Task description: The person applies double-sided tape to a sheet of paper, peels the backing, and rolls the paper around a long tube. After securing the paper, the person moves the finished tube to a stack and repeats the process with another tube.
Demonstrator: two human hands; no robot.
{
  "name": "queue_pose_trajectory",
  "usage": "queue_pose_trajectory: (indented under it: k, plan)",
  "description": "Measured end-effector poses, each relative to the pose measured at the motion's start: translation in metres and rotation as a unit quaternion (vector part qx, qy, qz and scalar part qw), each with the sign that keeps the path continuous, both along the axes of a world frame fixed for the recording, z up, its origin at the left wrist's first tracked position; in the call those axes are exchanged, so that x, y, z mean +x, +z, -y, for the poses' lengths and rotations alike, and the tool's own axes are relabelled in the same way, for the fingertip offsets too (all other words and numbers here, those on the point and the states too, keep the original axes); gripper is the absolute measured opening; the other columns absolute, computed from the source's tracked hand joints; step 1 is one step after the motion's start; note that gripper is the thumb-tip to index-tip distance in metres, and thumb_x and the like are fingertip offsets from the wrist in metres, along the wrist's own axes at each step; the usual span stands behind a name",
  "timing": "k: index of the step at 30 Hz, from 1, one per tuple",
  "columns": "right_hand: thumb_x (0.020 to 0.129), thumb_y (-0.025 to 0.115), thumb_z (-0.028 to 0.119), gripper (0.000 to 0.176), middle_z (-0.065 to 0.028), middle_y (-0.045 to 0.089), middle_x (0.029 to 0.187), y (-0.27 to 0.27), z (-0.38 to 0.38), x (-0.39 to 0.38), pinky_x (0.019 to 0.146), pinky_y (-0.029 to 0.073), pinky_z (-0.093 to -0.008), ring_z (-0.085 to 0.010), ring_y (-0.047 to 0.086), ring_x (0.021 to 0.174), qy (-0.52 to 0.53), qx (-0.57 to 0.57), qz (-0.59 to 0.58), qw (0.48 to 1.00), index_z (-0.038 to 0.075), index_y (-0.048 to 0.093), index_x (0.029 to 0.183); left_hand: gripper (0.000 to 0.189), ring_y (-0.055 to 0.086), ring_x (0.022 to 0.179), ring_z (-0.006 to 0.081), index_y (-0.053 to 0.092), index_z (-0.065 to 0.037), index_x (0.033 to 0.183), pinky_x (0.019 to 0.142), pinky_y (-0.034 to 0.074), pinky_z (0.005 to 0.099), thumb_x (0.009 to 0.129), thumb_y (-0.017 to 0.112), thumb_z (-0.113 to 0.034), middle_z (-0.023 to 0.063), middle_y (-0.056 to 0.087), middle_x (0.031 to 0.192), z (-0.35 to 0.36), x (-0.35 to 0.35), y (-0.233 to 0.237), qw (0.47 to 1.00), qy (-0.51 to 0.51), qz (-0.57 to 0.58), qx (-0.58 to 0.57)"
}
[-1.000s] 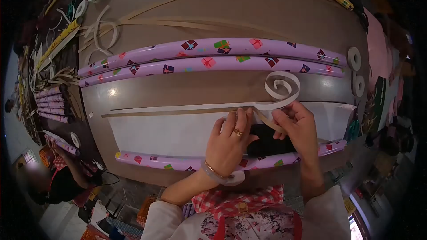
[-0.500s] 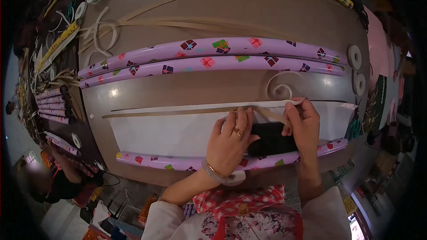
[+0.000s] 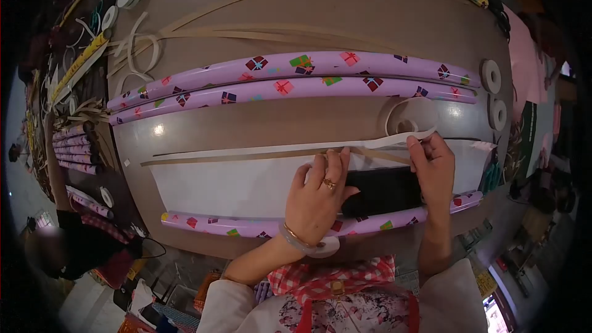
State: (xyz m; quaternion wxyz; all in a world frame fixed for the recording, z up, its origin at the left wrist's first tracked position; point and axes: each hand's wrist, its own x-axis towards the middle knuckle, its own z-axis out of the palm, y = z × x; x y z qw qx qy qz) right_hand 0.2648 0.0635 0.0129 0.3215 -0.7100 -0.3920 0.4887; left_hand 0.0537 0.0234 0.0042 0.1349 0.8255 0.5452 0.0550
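A white strip of tape (image 3: 246, 149) runs along the far edge of a white-backed sheet of wrapping paper (image 3: 216, 185). My right hand (image 3: 436, 172) pinches this strip near its right part, where it lifts and loops into a loose curl. Fingers extended, my left hand (image 3: 311, 206) lies with its fingertips on the strip by the sheet's edge. Beneath the white strip a brown strip (image 3: 382, 155) slants toward my right hand. Between my hands, a black flat rectangular object (image 3: 382, 191) rests on the sheet. The sheet's near side ends in a purple gift-patterned roll (image 3: 216, 224).
Two long purple rolls (image 3: 283, 88) lie across the table beyond the sheet. Rolls of tape (image 3: 491, 76) sit at the right edge. Long brown strips (image 3: 246, 29) and white curls lie farther back. Another person (image 3: 86, 240) stands at the left, reaching toward a neighbouring table.
My right hand has moved slightly right with the white strip, lifting more of it, and the curl has shifted. My left hand stays put. The other person's arm now reaches farther forward.
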Motion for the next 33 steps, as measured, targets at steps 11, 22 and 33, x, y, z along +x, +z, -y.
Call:
queue_pose_trajectory:
  k: [11, 22, 33]
  plan:
    - [0.091, 0.065, 0.014, 0.017, 0.0011, 0.057, 0.069, 0.001, -0.002, -0.001, 0.054, 0.038, -0.0208, -0.0034, 0.048, 0.06, 0.017, 0.022, 0.02, 0.999, -0.001, 0.063, 0.098, 0.063, 0.047, 0.112, 0.0248, 0.048, -0.011, 0.137, 0.088, 0.045, 0.0395, 0.084, 0.061, -0.042, 0.0086, 0.044, 0.125, -0.001, 0.0, 0.001, 1.0, -0.002, 0.008, -0.003]
    - [0.086, 0.07, 0.015, 0.015, -0.0053, 0.063, 0.07, -0.005, -0.002, 0.001, 0.055, 0.044, -0.0273, -0.0126, 0.057, 0.059, 0.077, 0.066, 0.216, 0.971, 0.002, 0.065, 0.092, 0.064, 0.047, 0.112, 0.025, 0.048, -0.013, 0.137, 0.089, 0.045, 0.0395, 0.083, 0.061, -0.046, 0.0093, 0.042, 0.125, 0.0, 0.005, 0.003, 1.0, 0.001, -0.014, -0.009]
    - [0.081, 0.074, 0.015, 0.02, -0.0076, 0.063, 0.073, -0.003, 0.0, -0.009, 0.056, 0.047, -0.0297, -0.0176, 0.061, 0.061, 0.085, 0.175, 0.298, 0.935, 0.005, 0.065, 0.096, 0.065, 0.047, 0.11, 0.0255, 0.048, -0.014, 0.137, 0.089, 0.044, 0.0399, 0.082, 0.061, -0.046, 0.0088, 0.04, 0.122, -0.001, 0.007, 0.002, 1.0, 0.004, -0.006, -0.004]
